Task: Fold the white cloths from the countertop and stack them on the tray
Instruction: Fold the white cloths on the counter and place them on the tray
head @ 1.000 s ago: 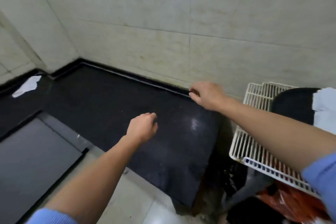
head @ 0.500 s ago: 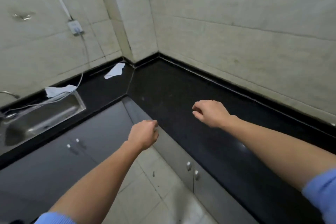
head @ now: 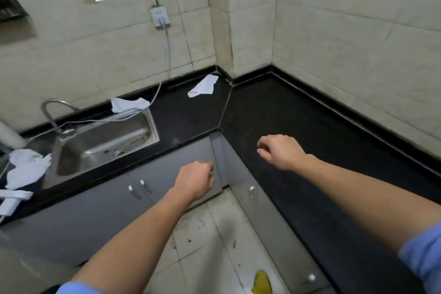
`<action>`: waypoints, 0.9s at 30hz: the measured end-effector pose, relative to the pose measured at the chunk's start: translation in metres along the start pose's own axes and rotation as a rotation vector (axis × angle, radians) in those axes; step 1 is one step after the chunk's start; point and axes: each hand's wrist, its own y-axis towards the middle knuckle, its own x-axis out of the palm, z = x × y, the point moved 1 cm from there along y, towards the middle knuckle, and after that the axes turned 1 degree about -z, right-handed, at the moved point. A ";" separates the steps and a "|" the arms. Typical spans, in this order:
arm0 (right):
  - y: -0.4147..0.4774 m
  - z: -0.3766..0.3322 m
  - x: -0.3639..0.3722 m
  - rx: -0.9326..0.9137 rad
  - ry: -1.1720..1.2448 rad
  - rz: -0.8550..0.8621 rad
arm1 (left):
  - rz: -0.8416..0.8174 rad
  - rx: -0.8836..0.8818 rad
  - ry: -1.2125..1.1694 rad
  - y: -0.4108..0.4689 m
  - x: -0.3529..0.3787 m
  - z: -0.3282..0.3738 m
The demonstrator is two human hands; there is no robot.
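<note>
White cloths, head view, the only view supplied: locations are requested.

Reply: Three are entered, all on the black countertop (head: 286,112). Bearings are taken from the left hand (head: 195,180).
- Corner cloth (head: 203,86): at twelve o'clock, well apart, lying loosely flat by the wall.
- Second cloth (head: 128,104): between ten and eleven o'clock, just behind the sink (head: 133,136). A cable (head: 167,55) passes at its right end.
- Crumpled cloth (head: 26,167): at nine o'clock, beside the sink's left edge.
- Tray: not seen.

Query: Handling is to be noted.

Reply: All three are judged light, soft and limp. No stiffness is expected, so sagging is to be allowed for. Hold is best taken at two corners of one edge, so that the piece hangs open for folding. The second cloth is judged likely to catch on the cable when lifted.

Query: Fingers are to be recorded.

Reply:
- Left hand: fingers are curled loosely under, with nothing held and nothing touched. It is held in the air before the grey cabinet doors (head: 95,210).
- Right hand (head: 279,151): fingers (head: 263,144) are loosely bent downward, thumb apart, with nothing gripped. It is held over the countertop near the front edge. Contact with the surface cannot be told.
</note>
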 end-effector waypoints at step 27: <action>0.456 -0.047 0.059 0.094 0.038 -0.132 | -0.014 -0.112 -0.126 0.326 -0.020 -0.318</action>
